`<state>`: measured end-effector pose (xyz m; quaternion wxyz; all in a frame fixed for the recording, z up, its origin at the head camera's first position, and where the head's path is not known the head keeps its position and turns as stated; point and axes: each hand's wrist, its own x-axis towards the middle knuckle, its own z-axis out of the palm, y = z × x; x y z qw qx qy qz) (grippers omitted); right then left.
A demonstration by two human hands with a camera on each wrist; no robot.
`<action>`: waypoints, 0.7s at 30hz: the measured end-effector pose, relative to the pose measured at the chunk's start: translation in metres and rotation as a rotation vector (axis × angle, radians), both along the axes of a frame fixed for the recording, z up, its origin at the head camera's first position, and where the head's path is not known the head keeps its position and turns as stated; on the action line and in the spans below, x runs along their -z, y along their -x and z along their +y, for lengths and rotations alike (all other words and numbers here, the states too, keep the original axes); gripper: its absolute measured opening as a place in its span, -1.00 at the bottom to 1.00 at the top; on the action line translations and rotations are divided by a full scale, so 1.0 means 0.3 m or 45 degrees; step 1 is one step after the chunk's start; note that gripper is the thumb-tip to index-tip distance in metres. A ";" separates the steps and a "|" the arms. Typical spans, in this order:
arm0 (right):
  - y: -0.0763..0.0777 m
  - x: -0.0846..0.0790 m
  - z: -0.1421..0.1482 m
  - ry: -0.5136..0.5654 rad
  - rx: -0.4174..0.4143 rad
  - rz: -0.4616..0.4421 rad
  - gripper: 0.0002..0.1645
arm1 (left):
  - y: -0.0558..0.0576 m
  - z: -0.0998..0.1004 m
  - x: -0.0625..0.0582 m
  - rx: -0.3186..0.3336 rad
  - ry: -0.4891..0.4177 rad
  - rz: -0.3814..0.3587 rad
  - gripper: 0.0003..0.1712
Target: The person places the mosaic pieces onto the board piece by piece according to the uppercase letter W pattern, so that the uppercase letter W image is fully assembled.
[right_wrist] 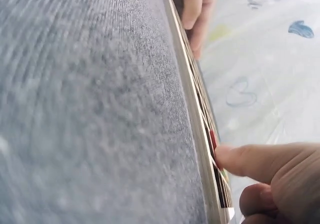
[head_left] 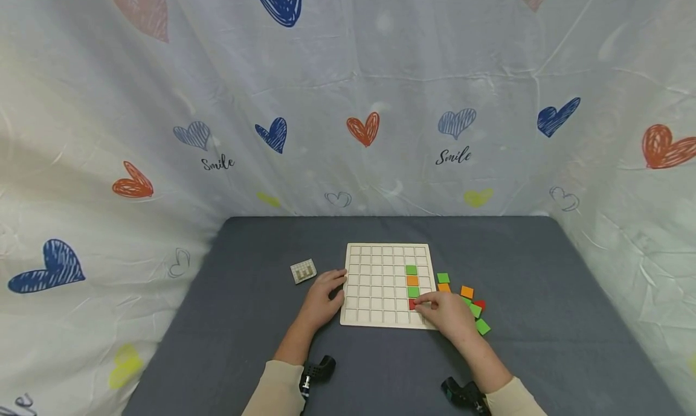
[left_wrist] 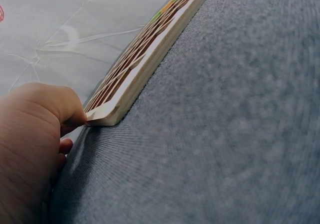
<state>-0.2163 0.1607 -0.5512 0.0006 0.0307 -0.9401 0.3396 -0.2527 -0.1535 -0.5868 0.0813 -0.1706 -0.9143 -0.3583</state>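
A pale wooden grid board (head_left: 375,289) lies on the dark cloth. In its right part, a column of square tiles runs from a green tile (head_left: 411,270) through an orange tile (head_left: 412,280) and another green tile (head_left: 413,291) to a red tile (head_left: 411,304). My right hand (head_left: 448,315) pinches the red tile at its cell; the thumb tip (right_wrist: 225,156) is on it and covers part of it. Along the board's left edge rests my left hand (head_left: 323,301), fingers relaxed, with fingertips touching the rim; some fingers are hidden below the edge in the left wrist view.
Right of the board, several loose tiles lie scattered, among them an orange tile (head_left: 467,291), a green tile (head_left: 483,326) and a red tile (head_left: 480,304). A small patterned card or block (head_left: 303,271) lies left of the board. A heart-printed curtain (head_left: 359,180) hangs behind the table.
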 end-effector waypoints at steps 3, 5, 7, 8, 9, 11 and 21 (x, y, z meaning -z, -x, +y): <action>0.003 -0.007 0.011 0.026 -0.015 -0.016 -0.84 | 0.000 0.002 -0.002 0.004 -0.001 0.007 -0.58; 0.008 -0.016 0.025 0.056 -0.021 -0.029 -0.82 | 0.000 0.003 -0.002 0.002 0.000 0.008 -0.58; 0.015 -0.025 0.042 0.080 -0.017 -0.027 -0.79 | 0.001 0.004 -0.002 0.001 0.001 0.009 -0.58; 0.020 -0.029 0.052 0.084 -0.008 -0.024 -0.77 | 0.001 0.004 -0.002 0.000 0.002 0.010 -0.58; 0.023 -0.033 0.062 0.084 0.006 -0.015 -0.75 | 0.001 0.004 -0.003 -0.001 0.005 0.010 -0.58; 0.032 -0.039 0.084 0.056 0.036 0.040 -0.72 | 0.000 0.004 -0.004 -0.001 0.014 0.014 -0.58; 0.087 -0.003 0.175 -0.126 0.017 0.285 -0.51 | -0.006 0.003 -0.010 0.004 0.016 0.017 -0.58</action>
